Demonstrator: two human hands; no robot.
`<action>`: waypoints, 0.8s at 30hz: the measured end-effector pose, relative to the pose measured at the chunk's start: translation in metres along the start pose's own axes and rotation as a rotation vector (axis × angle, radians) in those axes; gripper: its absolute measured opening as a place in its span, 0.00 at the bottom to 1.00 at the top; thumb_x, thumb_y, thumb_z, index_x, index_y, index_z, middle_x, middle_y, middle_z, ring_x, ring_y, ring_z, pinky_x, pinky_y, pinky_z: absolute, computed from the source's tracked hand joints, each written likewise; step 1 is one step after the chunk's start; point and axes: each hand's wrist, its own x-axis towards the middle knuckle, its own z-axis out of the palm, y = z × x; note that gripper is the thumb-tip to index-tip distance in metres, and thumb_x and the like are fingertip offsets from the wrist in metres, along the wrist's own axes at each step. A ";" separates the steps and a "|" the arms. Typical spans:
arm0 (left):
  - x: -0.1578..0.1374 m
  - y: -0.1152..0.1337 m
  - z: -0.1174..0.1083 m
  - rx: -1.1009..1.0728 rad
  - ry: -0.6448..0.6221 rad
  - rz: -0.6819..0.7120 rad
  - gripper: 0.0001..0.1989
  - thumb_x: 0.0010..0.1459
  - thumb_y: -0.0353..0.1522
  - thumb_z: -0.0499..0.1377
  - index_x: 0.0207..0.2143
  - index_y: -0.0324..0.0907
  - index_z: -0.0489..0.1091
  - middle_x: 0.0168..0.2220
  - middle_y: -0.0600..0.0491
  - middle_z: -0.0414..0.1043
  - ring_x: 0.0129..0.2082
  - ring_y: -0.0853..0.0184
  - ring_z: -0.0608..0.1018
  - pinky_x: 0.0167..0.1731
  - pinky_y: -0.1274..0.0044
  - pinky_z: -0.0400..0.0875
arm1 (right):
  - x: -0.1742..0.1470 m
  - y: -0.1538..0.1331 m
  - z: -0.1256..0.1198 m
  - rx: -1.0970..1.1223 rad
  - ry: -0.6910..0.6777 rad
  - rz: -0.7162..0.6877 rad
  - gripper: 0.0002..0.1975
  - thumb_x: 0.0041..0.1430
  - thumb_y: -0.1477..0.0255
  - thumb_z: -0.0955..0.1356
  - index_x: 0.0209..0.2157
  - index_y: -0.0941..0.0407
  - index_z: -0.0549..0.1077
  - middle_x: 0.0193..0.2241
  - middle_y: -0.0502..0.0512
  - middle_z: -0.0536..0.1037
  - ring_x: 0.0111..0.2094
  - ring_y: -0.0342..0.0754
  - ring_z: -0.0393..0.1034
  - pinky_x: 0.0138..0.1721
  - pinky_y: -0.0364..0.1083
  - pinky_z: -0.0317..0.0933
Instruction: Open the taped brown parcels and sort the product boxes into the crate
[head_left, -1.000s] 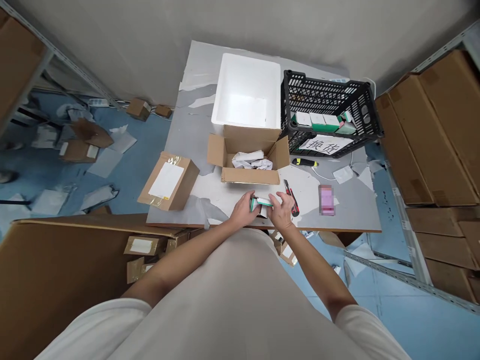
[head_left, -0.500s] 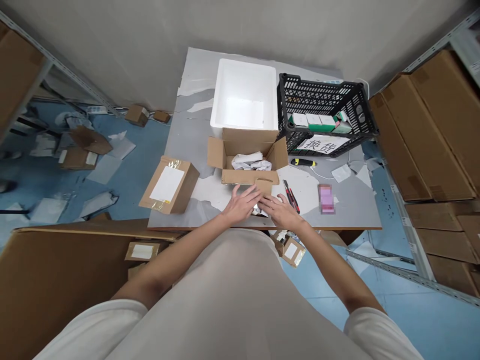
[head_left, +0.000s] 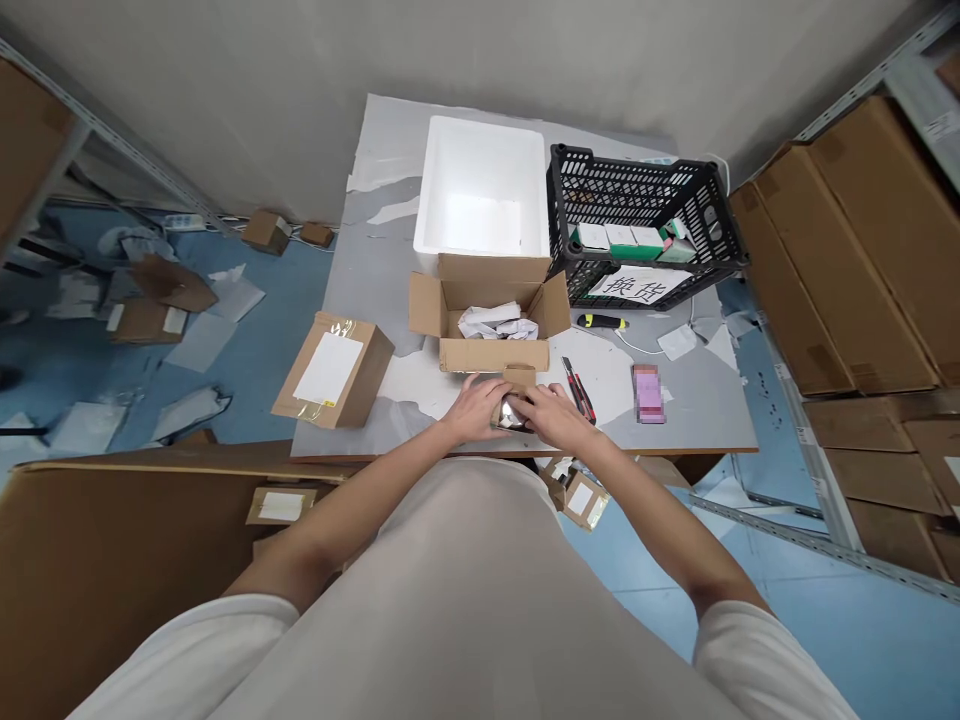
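A small open cardboard box (head_left: 519, 375) sits near the front edge of the table, its back flap raised and something whitish and crumpled inside. My left hand (head_left: 475, 409) grips the box's left side, fingers curled over the edge. On the opposite side my right hand (head_left: 556, 414) has its fingers bent over the right edge, with the tips at the opening; what they press on is partly hidden. Just behind stands a larger open cardboard box (head_left: 491, 355) holding crumpled white paper (head_left: 498, 322). A red and black box cutter (head_left: 578, 390) lies right of my right hand.
A taped carton (head_left: 334, 370) with a white label is at left. Behind are a white foam box (head_left: 481, 190) and a black crate (head_left: 645, 185) holding small boxes. A yellow-black tool (head_left: 602, 321) and a pink blurred item (head_left: 648, 393) lie at right. Shelving stands on both sides.
My hands have moved apart from above the small box to its two sides, uncovering its contents. Its back flap stands more upright. The view has shifted slightly.
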 end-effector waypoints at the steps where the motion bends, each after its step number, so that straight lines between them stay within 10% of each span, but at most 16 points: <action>1: 0.000 0.000 0.002 -0.014 0.001 -0.010 0.40 0.41 0.43 0.67 0.56 0.40 0.58 0.53 0.42 0.66 0.54 0.52 0.68 0.60 0.57 0.43 | 0.008 -0.004 -0.002 -0.042 -0.024 -0.003 0.17 0.59 0.77 0.62 0.51 0.59 0.68 0.45 0.65 0.72 0.43 0.55 0.65 0.42 0.52 0.52; 8: -0.003 0.001 0.013 -0.075 0.069 -0.092 0.32 0.39 0.40 0.67 0.47 0.40 0.62 0.45 0.44 0.67 0.48 0.52 0.70 0.55 0.61 0.58 | 0.037 -0.006 -0.017 -0.214 -0.112 -0.198 0.15 0.54 0.77 0.64 0.45 0.64 0.69 0.42 0.67 0.70 0.43 0.58 0.62 0.41 0.52 0.53; 14: -0.006 -0.001 0.015 -0.099 0.115 -0.124 0.38 0.40 0.39 0.67 0.54 0.42 0.59 0.48 0.45 0.66 0.51 0.52 0.69 0.55 0.61 0.58 | 0.022 0.020 -0.080 0.201 -0.059 -0.225 0.27 0.45 0.71 0.70 0.49 0.61 0.65 0.41 0.61 0.72 0.39 0.53 0.66 0.38 0.48 0.60; 24: -0.011 0.030 -0.027 -0.299 0.345 -0.162 0.55 0.36 0.52 0.68 0.62 0.40 0.50 0.61 0.37 0.55 0.61 0.46 0.59 0.59 0.56 0.54 | 0.021 0.058 -0.171 0.836 0.524 -0.100 0.22 0.49 0.61 0.72 0.46 0.51 0.70 0.37 0.52 0.73 0.36 0.47 0.68 0.35 0.47 0.66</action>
